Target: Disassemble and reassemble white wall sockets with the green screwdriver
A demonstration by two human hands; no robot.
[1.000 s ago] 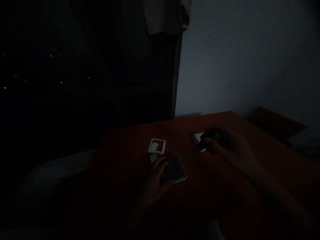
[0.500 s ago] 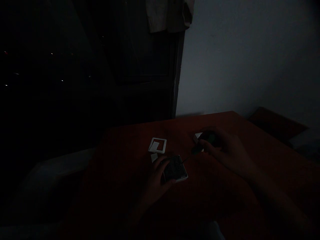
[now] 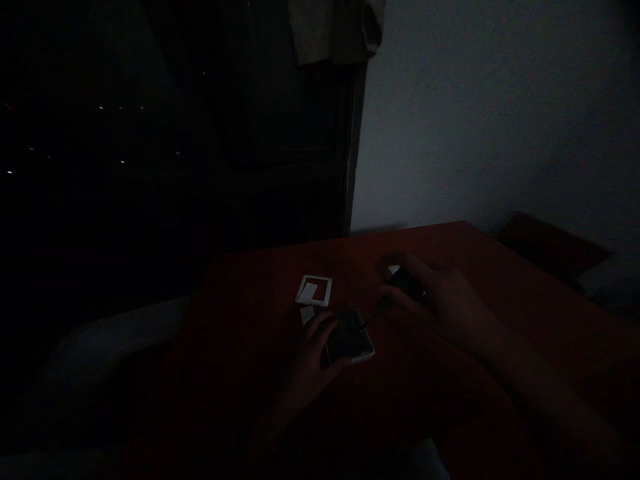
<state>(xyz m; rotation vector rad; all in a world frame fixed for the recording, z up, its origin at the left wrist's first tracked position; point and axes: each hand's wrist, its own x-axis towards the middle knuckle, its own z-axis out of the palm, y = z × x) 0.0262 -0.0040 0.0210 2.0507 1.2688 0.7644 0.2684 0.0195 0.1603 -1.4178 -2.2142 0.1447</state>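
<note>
My left hand (image 3: 313, 367) grips a square wall switch (image 3: 351, 339) with a dark face and pale edge, its fingers at the upper left and its thumb at the lower edge. My right hand (image 3: 443, 293) is closed round the dark, partly green handle of a screwdriver (image 3: 384, 305). Its thin shaft slants down left to the right side of the switch; in this gloom the exact contact of the tip is unclear. Beyond the switch lies a square white frame (image 3: 327, 291), with a small white plate (image 3: 309, 291) across its opening. Another small white piece (image 3: 307, 314) lies nearer my left fingers.
Everything stands on a reddish-brown table (image 3: 270, 280) in dim light. A white object (image 3: 393, 271) sits behind my right hand, mostly hidden. A pale wall (image 3: 475, 120) rises behind, beside a dark window or door, with cloth (image 3: 333, 30) hanging above. Right of the table is a dark red surface (image 3: 553, 247).
My right hand has turned round the screwdriver handle, its thumb and fingers shifting slightly left. The left hand and switch hold nearly the same place.
</note>
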